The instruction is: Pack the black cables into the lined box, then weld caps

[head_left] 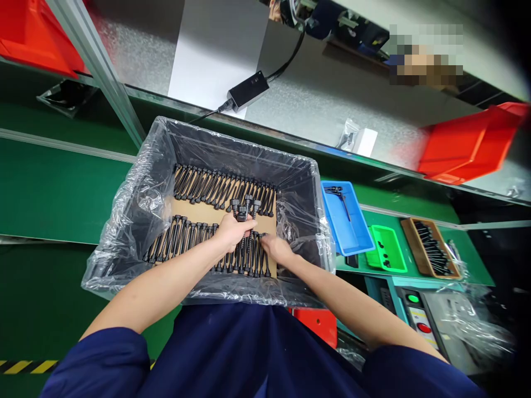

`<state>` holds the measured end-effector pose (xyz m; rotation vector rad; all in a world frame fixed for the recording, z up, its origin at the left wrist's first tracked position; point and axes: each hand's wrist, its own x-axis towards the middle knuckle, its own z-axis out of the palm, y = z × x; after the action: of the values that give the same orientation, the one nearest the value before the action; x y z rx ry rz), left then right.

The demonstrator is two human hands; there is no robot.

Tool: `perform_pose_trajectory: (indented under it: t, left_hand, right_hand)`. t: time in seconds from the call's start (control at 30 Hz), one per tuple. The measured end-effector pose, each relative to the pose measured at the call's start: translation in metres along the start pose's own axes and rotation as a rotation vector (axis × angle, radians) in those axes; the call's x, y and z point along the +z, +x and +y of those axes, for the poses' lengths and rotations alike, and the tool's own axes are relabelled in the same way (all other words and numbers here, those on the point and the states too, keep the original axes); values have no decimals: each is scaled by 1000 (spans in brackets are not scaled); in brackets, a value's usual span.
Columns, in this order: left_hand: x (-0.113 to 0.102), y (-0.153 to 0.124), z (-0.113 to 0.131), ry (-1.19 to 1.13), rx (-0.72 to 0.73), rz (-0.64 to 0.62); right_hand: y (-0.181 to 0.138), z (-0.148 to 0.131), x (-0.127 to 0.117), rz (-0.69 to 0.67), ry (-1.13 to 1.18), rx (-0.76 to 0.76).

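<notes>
A large grey bin (244, 141) lined with clear plastic stands in front of me. On brown cardboard (224, 214) inside it lie two rows of black cables with knob-like ends, a far row (224, 188) and a near row (182, 240). My left hand (232, 231) is closed around several black cables (241, 213), their thick ends sticking up past the fingers. Just right of it, my right hand (277, 249) has its fingers curled at the right end of the near row. Whatever is between those fingertips is hidden.
Right of the bin are a blue tray (352, 221) with a few black parts, a green tray (396, 251) and a brown box (431, 249) of black pieces. A shelf (199, 113) with a black power adapter (249, 90) and red bins (473, 143) runs behind. A control box (418, 318) stands lower right.
</notes>
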<state>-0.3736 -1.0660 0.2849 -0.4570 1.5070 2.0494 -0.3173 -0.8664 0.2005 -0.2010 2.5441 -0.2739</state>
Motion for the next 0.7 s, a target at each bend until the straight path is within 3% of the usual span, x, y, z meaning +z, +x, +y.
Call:
perform_pose_trajectory:
  t: [0.07,0.17,0.27,0.37,0.47,0.57,0.63,0.7]
  left_hand:
    - [0,-1,-1,23,-17,-8]
    - [-1,-2,-4,53,-8,-67]
    - [-1,-1,-8,84,-24,-102]
    - [0,0,-12,125,-60,-94]
    - [2,2,-14,121,-80,-101]
    - [3,2,-10,78,-79,-64]
    - [4,2,-6,51,-99,-34]
    - [4,0,-1,27,-136,-19]
  right_hand:
    - [3,-10,-28,244,566,112]
    - [-1,-38,-59,296,1221,58]
    - [-7,-64,-69,200,1466,79]
    - [-5,-69,-64,68,1599,185]
    - [11,-47,-54,122,1550,243]
    - [32,-15,-40,303,1090,517]
    - [42,3,-26,304,769,706]
    - [45,17,-8,245,602,807]
